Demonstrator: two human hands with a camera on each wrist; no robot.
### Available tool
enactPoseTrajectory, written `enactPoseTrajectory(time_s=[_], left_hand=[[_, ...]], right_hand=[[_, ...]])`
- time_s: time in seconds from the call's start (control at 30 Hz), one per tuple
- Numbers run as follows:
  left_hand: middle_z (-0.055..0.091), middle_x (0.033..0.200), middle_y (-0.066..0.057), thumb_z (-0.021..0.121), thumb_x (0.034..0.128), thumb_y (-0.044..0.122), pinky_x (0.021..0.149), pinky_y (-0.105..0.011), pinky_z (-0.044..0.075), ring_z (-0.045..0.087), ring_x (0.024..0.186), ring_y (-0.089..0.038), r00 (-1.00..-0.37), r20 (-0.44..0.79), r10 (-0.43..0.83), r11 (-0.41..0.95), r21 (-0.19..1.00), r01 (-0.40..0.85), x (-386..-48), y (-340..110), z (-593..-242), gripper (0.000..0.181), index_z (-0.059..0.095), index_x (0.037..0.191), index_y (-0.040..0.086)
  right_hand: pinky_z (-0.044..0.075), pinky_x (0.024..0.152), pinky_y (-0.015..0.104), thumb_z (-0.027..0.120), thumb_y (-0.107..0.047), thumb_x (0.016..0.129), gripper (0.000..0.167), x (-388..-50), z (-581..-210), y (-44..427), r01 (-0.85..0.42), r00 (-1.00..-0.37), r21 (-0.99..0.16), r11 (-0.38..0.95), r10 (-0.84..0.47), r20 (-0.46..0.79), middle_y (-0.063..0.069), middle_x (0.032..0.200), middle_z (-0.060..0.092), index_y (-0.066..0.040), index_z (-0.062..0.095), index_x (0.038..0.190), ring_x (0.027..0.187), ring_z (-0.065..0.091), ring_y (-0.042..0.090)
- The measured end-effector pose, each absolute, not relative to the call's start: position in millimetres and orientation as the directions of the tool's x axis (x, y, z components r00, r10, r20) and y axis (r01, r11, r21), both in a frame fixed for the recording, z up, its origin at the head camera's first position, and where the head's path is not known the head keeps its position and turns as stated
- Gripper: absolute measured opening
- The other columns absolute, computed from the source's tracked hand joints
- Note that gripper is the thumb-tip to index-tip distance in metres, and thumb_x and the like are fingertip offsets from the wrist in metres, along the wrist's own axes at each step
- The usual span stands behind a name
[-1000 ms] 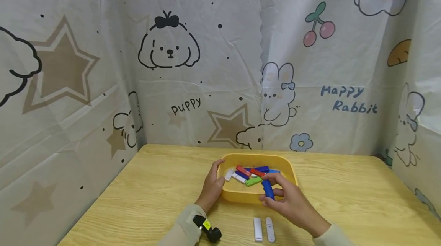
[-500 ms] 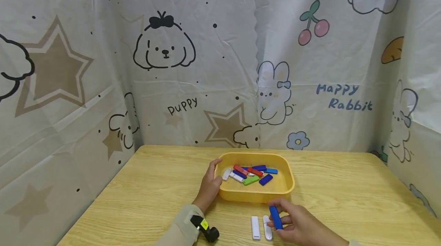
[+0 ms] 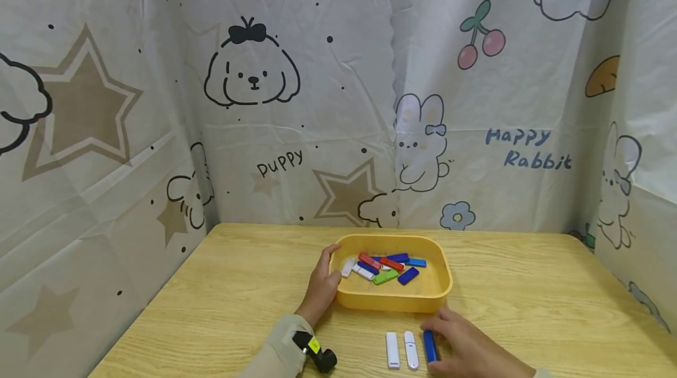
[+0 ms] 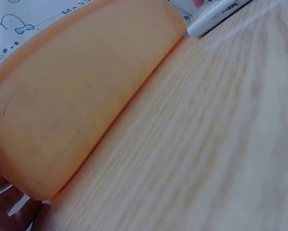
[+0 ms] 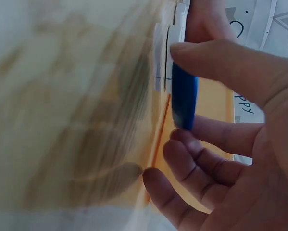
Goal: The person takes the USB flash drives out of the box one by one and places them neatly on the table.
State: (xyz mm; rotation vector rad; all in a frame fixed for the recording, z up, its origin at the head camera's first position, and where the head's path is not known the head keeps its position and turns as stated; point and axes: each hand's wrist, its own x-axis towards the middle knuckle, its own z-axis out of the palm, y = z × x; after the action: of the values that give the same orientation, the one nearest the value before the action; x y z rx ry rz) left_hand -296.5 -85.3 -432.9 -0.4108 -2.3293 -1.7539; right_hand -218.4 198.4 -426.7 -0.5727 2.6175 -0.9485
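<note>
My left hand grips the left end of a yellow plastic tray; its fingers show at the tray's corner in the left wrist view. Near the table's front edge, my right hand pinches a blue USB flash drive lengthwise, thumb at the near end and index finger at the far end. The right wrist view shows that blue drive between thumb and finger, its other fingers loosely bent. Two white USB flash drives, one blocky and one rounded, lie side by side just left of it.
Inside the tray lie several more drives, among them a green one, a dark blue one and a red one. The wooden table meets a printed curtain at the back and sides.
My right hand has carried the blue drive from above the tray's front rim down to the table, right of the white drives. The left hand keeps its grip on the tray.
</note>
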Motion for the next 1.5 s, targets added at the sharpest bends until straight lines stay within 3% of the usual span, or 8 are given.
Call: enactPoseTrajectory(time_s=[0.2,0.5,1.23,1.5], left_hand=[[0.033,0.150,-0.023,0.040,0.0817,-0.007,0.112,-0.056,0.020,0.026,0.140,-0.036,-0.943,0.315,0.108,0.262,0.906,0.333,-297.8,-85.0,-433.0,0.060,0.036,0.141,-0.002],[0.034,0.150,-0.022,0.040,0.0817,-0.007,0.112,-0.056,0.019,0.025,0.141,-0.036,-0.942,0.320,0.099,0.272,0.902,0.336,-298.5,-84.2,-433.9,0.059,0.037,0.141,-0.002],[0.033,0.150,-0.023,0.040,0.0817,-0.006,0.112,-0.056,0.019,0.025,0.141,-0.037,-0.942,0.320,0.096,0.281,0.900,0.334,-297.7,-84.2,-434.3,0.059,0.037,0.141,-0.002],[0.033,0.150,-0.022,0.040,0.0818,-0.006,0.112,-0.056,0.020,0.025,0.141,-0.037,-0.945,0.311,0.102,0.281,0.902,0.327,-298.2,-84.5,-433.8,0.059,0.037,0.141,-0.002]], right_hand=[[0.050,0.088,0.043,0.081,-0.032,0.075,0.047,-220.4,-431.4,200.7,-0.266,-0.869,-0.645,0.717,-0.468,-0.161,-0.002,0.106,0.052,-0.012,0.066,0.115,0.092,0.048,0.019],[0.050,0.081,0.035,0.080,-0.031,0.076,0.044,-219.5,-433.0,203.4,-0.245,-0.870,-0.663,0.707,-0.462,-0.172,-0.001,0.104,0.052,-0.013,0.065,0.114,0.090,0.048,0.020],[0.051,0.085,0.040,0.081,-0.037,0.074,0.047,-218.3,-435.6,202.9,-0.222,-0.880,-0.666,0.713,-0.441,-0.178,-0.003,0.107,0.052,-0.018,0.064,0.114,0.090,0.050,0.020],[0.051,0.081,0.039,0.081,-0.034,0.075,0.043,-220.0,-436.6,202.7,-0.226,-0.877,-0.662,0.714,-0.445,-0.180,-0.002,0.104,0.052,-0.017,0.065,0.111,0.089,0.049,0.020]])
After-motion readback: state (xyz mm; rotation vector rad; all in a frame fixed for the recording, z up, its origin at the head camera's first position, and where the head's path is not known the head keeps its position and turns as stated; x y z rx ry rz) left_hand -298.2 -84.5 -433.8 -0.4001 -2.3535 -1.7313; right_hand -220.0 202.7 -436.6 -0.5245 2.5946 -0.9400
